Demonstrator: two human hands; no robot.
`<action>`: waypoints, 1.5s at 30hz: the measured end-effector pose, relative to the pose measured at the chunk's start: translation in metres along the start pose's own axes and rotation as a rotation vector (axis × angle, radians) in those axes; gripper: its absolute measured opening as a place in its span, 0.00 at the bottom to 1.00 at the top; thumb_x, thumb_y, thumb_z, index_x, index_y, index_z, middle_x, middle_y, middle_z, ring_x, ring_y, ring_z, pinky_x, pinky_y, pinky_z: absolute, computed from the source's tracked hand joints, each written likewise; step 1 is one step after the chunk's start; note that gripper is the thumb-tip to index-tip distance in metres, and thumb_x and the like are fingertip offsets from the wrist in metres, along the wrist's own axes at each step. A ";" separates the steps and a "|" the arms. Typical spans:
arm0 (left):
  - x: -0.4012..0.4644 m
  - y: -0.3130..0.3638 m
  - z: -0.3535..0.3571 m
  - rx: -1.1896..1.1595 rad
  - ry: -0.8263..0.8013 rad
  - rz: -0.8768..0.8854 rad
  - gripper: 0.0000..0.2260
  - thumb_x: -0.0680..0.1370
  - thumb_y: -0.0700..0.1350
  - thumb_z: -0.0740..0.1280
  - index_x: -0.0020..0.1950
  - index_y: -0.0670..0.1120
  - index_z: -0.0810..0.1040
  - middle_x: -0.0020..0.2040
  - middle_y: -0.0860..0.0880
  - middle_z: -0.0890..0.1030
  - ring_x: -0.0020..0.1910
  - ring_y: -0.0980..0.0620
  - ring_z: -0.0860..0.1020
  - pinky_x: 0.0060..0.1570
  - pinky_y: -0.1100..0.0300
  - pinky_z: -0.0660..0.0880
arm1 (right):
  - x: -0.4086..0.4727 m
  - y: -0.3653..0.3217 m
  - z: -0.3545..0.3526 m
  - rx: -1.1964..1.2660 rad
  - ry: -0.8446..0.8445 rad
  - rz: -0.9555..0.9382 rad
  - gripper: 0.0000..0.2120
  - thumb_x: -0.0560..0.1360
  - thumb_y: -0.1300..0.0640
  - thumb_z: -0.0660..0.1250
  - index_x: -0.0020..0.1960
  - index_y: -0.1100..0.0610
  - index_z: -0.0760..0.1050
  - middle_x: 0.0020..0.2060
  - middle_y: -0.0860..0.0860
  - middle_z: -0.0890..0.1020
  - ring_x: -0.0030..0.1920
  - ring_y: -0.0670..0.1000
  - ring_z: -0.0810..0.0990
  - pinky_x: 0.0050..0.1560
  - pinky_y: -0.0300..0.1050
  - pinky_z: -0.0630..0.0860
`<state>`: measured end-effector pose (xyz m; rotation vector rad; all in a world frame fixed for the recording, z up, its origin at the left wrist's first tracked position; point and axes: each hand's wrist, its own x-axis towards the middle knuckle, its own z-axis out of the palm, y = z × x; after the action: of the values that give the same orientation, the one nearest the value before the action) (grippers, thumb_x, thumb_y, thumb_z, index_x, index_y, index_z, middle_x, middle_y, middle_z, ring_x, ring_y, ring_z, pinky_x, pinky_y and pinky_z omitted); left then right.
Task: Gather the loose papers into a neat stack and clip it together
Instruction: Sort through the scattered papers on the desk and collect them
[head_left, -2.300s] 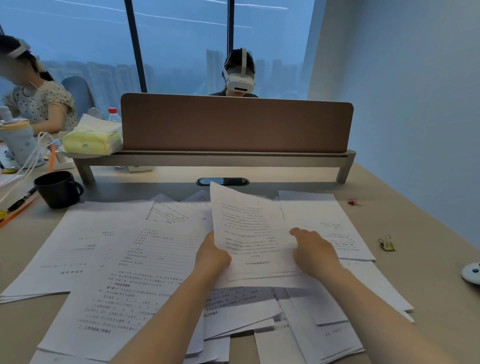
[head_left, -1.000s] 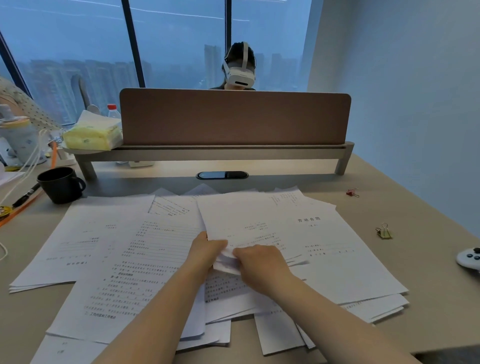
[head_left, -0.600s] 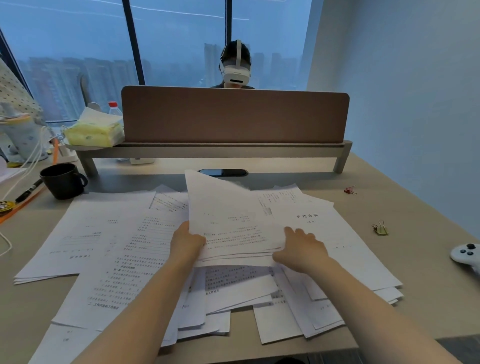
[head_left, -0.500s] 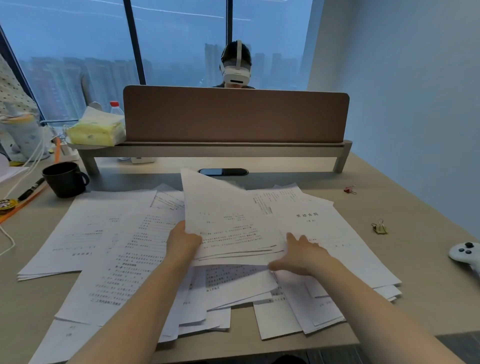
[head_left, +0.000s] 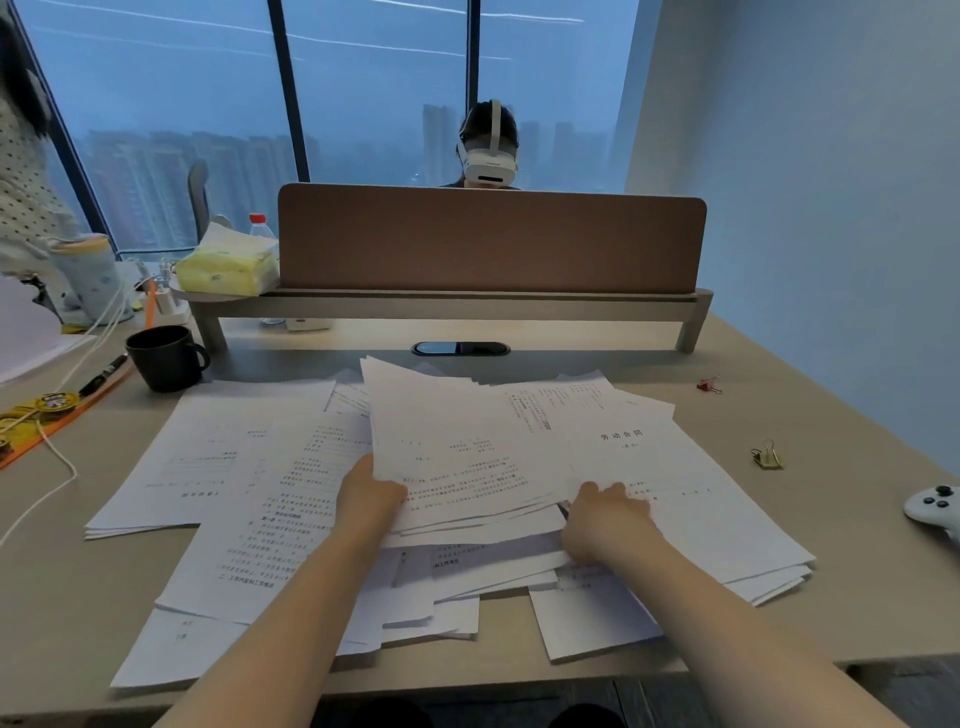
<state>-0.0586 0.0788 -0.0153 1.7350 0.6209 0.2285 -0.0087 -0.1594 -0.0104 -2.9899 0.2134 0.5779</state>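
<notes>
Many printed white sheets lie spread and overlapping on the beige desk (head_left: 810, 426). My left hand (head_left: 370, 498) grips the near left corner of a bundle of papers (head_left: 457, 447) raised a little above the pile. My right hand (head_left: 605, 519) rests on the sheets at the bundle's right side, fingers curled against the paper edges; whether it grips them I cannot tell. A separate pile of sheets (head_left: 218, 457) lies to the left. A gold binder clip (head_left: 765, 455) and a red binder clip (head_left: 708, 385) lie on the bare desk to the right.
A black mug (head_left: 165, 358) stands at the back left beside a pen and white cables. A brown divider panel (head_left: 488, 239) on a shelf crosses the back; a person sits behind it. A white controller (head_left: 935, 509) lies at the right edge. Tissue pack (head_left: 228, 262) on the shelf.
Both hands gathered more sheets under the raised bundle. My right hand slid from the bundle's near edge out to its right side, and the bundle tipped lower toward the pile.
</notes>
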 end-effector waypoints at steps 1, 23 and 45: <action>-0.001 -0.001 -0.001 0.000 0.000 0.000 0.20 0.74 0.30 0.60 0.62 0.46 0.74 0.52 0.47 0.78 0.51 0.45 0.76 0.50 0.53 0.74 | -0.001 0.000 -0.003 0.011 0.015 -0.014 0.27 0.67 0.51 0.63 0.64 0.57 0.68 0.61 0.58 0.72 0.61 0.63 0.71 0.60 0.57 0.73; -0.017 0.002 -0.003 -0.126 -0.098 -0.013 0.21 0.73 0.30 0.57 0.60 0.49 0.73 0.48 0.49 0.80 0.47 0.47 0.80 0.42 0.54 0.79 | -0.030 -0.088 -0.039 0.301 0.236 -0.373 0.12 0.78 0.61 0.57 0.58 0.61 0.74 0.54 0.56 0.80 0.44 0.55 0.73 0.42 0.46 0.69; 0.003 0.009 0.008 -0.161 -0.206 -0.197 0.19 0.68 0.33 0.69 0.59 0.42 0.80 0.48 0.41 0.84 0.48 0.40 0.82 0.49 0.45 0.81 | -0.017 -0.109 -0.005 0.614 -0.062 -0.487 0.14 0.75 0.63 0.63 0.59 0.63 0.78 0.56 0.58 0.81 0.57 0.59 0.79 0.57 0.51 0.76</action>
<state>-0.0496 0.0728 -0.0092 1.5078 0.6004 -0.0376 -0.0055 -0.0500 0.0071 -2.3006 -0.2868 0.4405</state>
